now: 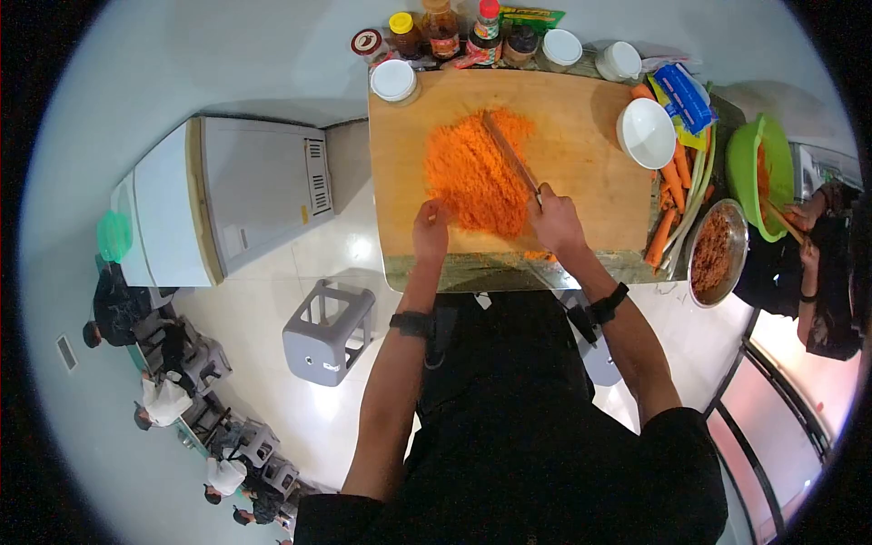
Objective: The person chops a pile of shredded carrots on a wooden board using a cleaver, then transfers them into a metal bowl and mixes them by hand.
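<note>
R hand (558,223) gripping knife (510,152) over chopped carrot (461,173) on cutting bd (604,213). L hand (431,229) at carrot edge, fingers curled, can't tell if holding any.

No words can be read. The marks on the brown bottle (442,41), blue pack (683,98) and grey stool (313,343) are too small.

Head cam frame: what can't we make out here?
All in the head view:
Knife handle: mostly covered by the right hand.
Left hand: too small to tell whether its fingers pinch anything.
Cutting board under the carrot heap: covered by it.
Bottle labels: too small to read.
</note>
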Demonstrator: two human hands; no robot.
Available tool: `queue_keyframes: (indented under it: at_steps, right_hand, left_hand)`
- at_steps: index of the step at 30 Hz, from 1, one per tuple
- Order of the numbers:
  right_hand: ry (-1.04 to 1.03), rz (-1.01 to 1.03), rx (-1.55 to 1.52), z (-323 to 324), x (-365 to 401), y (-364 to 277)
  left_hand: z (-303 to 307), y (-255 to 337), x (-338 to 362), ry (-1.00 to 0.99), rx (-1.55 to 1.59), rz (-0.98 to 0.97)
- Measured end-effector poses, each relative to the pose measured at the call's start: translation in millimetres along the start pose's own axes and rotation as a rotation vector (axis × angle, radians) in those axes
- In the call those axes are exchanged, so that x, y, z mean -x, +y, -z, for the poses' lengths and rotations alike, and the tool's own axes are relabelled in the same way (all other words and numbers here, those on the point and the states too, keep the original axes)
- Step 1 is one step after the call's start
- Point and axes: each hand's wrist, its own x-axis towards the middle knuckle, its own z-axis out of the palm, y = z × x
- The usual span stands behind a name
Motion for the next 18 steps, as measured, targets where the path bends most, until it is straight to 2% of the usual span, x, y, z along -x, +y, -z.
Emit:
queue_keyframes:
  at_steps: [1,2,4,8,9,10,11,12,14,15,16,17,18]
  right_hand:
    - [0.007,0.006,-0.022,2.4,2.6,-3.0]
    - [0.019,0.014,-0.045,4.8,2.5,-7.0]
    - [0.024,0.042,-0.067,-10.1,3.9,-8.6]
    - [0.017,0.069,-0.110,-17.0,5.1,4.5]
    - [0.022,0.069,-0.111,-19.1,5.9,10.0]
    - [0.135,0.187,-0.237,-19.0,9.8,17.8]
    - [0.255,0.307,-0.358,-16.1,13.3,27.2]
    - [0.269,0.310,-0.355,-9.0,19.3,33.0]
    - [0.015,-0.114,-0.918,1.3,37.1,42.6]
    - [0.021,-0.106,-0.923,5.0,42.4,49.6]
    - [-0.001,-0.217,-1.041,7.6,45.6,60.3]
    - [-0.024,-0.331,-1.157,9.6,47.5,70.6]
    - [-0.049,-0.363,-1.214,9.6,47.8,80.0]
  left_hand:
    - [0.6,2.6,3.9,0.017,-0.185,-0.080]
    - [-1.2,6.5,4.5,0.015,-0.183,-0.084]
    - [-4.5,4.5,6.1,0.127,-0.403,-0.257]
    - [-16.0,53.4,27.2,0.102,-0.512,-0.259]
    - [-15.1,55.0,28.4,0.098,-0.609,-0.412]
    - [-15.3,56.7,30.2,0.089,-0.704,-0.567]
    - [-16.8,59.2,30.8,0.083,-0.701,-0.579]
    - [-18.5,65.4,30.7,0.053,-0.722,-0.632]
    - [-18.7,74.0,30.7,0.030,-0.749,-0.694]
    - [-18.5,77.1,30.9,0.024,-0.665,-0.628]
    - [-20.1,82.3,31.4,0.017,-0.581,-0.563]
    - [-20.0,87.2,33.0,0.016,-0.583,-0.573]
    - [-19.5,98.2,37.6,0.023,-0.631,-0.471]
